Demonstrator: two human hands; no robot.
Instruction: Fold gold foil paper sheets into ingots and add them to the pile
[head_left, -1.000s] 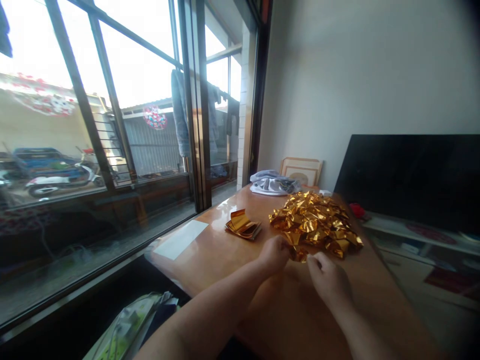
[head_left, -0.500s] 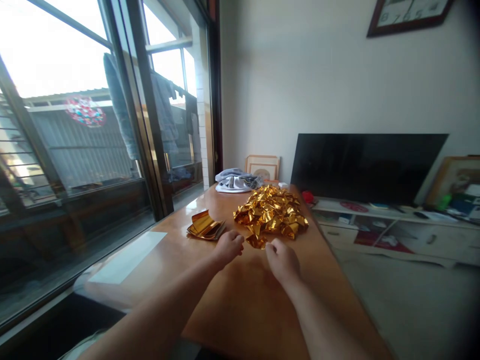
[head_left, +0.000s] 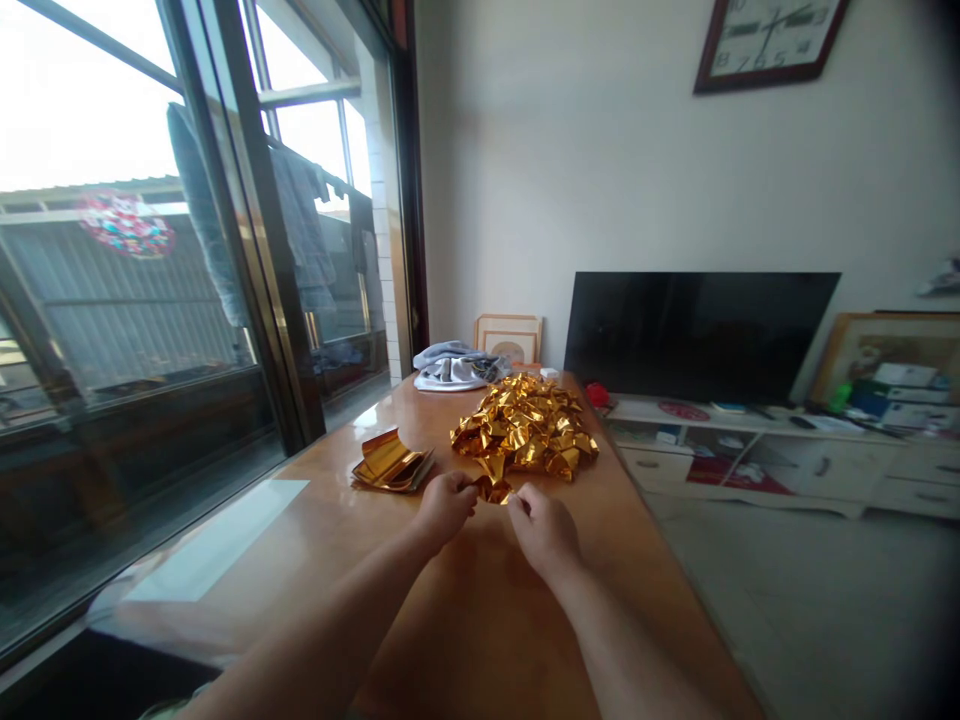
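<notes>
Wooden table (head_left: 480, 610) | gold foil pile (head_left: 525, 425) behind held foil piece (head_left: 493, 490) | flat stack (head_left: 391, 465) left

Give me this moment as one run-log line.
left hand: pinching gold foil piece | right hand: pinching same piece | foil pile: just behind | flat foil stack: left, apart | surface: wooden table

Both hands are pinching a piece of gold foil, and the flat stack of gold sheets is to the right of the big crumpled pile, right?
Not quite. The head view shows the flat stack of gold sheets left of the big crumpled pile, not right. The left hand and right hand do pinch a piece of gold foil.
</notes>
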